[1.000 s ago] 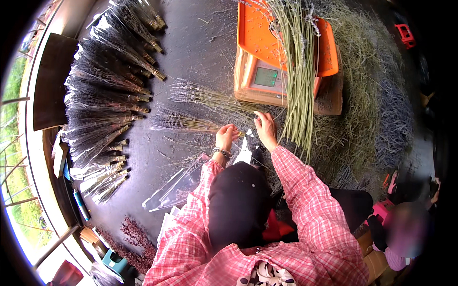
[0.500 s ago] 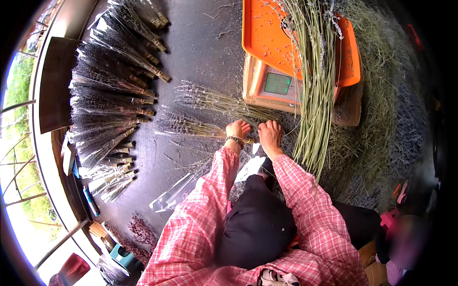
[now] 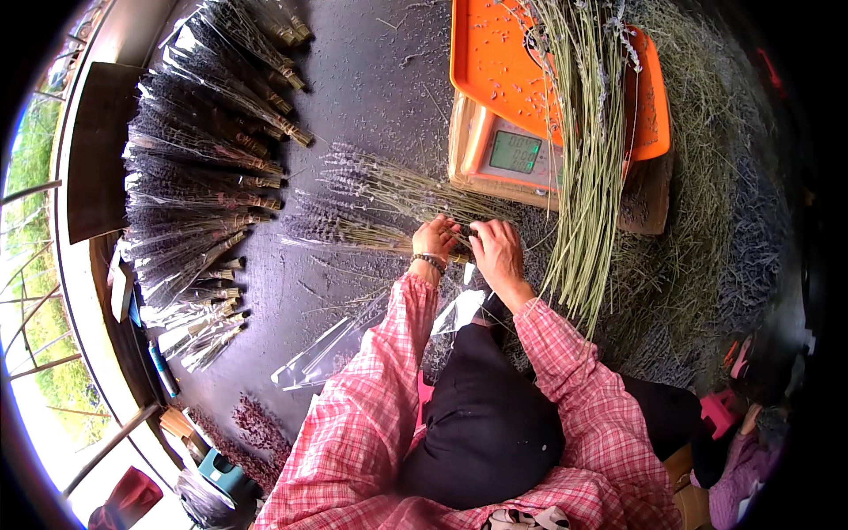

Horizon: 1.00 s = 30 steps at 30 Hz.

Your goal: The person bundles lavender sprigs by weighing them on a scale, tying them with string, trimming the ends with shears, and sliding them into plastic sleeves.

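Note:
Two bunches of dried lavender lie side by side on the dark table, flower heads to the left. Around the stem end of the nearer lavender bunch [image 3: 340, 230], my left hand [image 3: 431, 240] has its fingers curled. My right hand [image 3: 500, 256] is close beside it, fingers bent inward at the stem ends; whatever they pinch is too small or hidden to make out. The farther lavender bunch [image 3: 384, 183] passes just beyond both hands. A clear plastic sleeve [image 3: 331, 352] lies by my left forearm.
An orange scale [image 3: 495, 71] stands at the far right with long lavender stems [image 3: 583, 194] draped across it. Loose stems [image 3: 698, 194] heap up beyond. Several wrapped lavender bundles [image 3: 203, 185] line the table's left side. Dark reddish dried flowers [image 3: 262, 428] lie lower left.
Both hands have shifted slightly, the right one up and left toward the left hand's fingertips. The left fingers are more curled. The bunches lie almost as before.

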{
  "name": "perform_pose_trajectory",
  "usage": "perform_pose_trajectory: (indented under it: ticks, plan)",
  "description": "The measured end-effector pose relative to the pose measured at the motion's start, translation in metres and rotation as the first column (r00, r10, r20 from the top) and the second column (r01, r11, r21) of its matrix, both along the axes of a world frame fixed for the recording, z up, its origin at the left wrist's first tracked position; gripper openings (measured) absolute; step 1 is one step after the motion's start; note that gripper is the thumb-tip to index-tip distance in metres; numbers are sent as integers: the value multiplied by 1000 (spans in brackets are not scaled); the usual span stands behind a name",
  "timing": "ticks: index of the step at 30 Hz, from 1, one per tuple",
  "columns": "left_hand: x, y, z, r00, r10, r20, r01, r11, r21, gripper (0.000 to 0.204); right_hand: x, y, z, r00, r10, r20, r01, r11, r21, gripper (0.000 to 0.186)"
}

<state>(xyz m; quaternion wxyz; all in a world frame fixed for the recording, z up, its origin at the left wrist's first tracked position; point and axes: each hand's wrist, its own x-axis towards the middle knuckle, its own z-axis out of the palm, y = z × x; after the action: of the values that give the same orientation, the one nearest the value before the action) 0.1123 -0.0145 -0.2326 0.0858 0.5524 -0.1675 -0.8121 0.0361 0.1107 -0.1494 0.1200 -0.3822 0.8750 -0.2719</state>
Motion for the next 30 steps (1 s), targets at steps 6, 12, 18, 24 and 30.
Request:
perform_pose_trajectory:
  ticks: [6, 12, 18, 24, 30]
  plan:
    - [0, 0, 17, 999, -47, -4, 47, 998, -49, 20, -15, -8, -21, 992, 52, -113, -35, 988, 152, 32]
    - [15, 0, 13, 990, -13, -140, 14, 1000, 2, 16, -18, -7, -44, 999, 42, -11, -41, 989, 142, 12]
    - [20, 6, 40, 991, -78, 108, 92, 986, -136, 19, -25, -6, -54, 1000, 13, -7, -12, 977, 215, 12]
    - [56, -17, 82, 972, -212, 101, 224, 967, -118, 21, -32, -2, -61, 999, 38, -7, -36, 975, 218, 10]
    - [108, -65, 146, 870, -473, 137, 481, 876, -26, 19, -35, 0, -69, 998, 64, -26, -57, 971, 231, 11]
